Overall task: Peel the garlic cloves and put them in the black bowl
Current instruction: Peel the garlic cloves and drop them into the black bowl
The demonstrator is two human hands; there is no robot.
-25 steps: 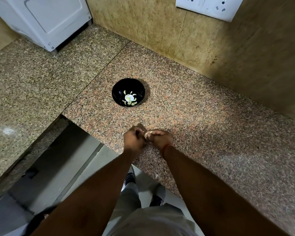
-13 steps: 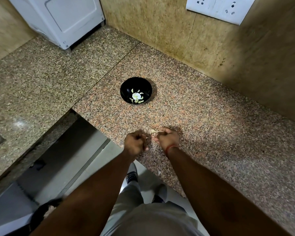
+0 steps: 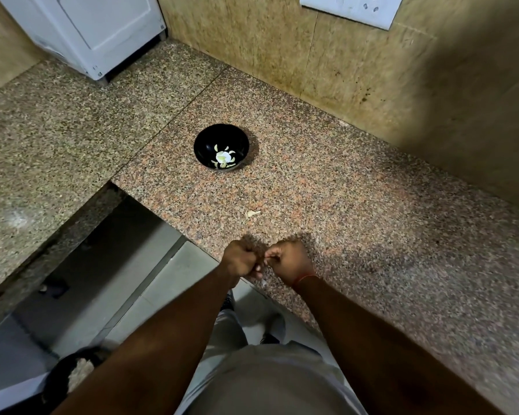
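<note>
The clove in hand is all but hidden: only a pale sliver shows between the two grips. Left hand [image 3: 241, 262] and right hand [image 3: 289, 262] are both curled tight, knuckles nearly touching, at the near desk [image 3: 357, 223] edge; what each pinches I cannot tell for sure. Judged step: stripping skin. Next, the bare clove must travel forward to the bowl [image 3: 221, 146], well beyond the grips, where peeled cloves [image 3: 224, 158] lie. A pale scrap [image 3: 252, 214] sits between grips and bowl. No writing is readable.
</note>
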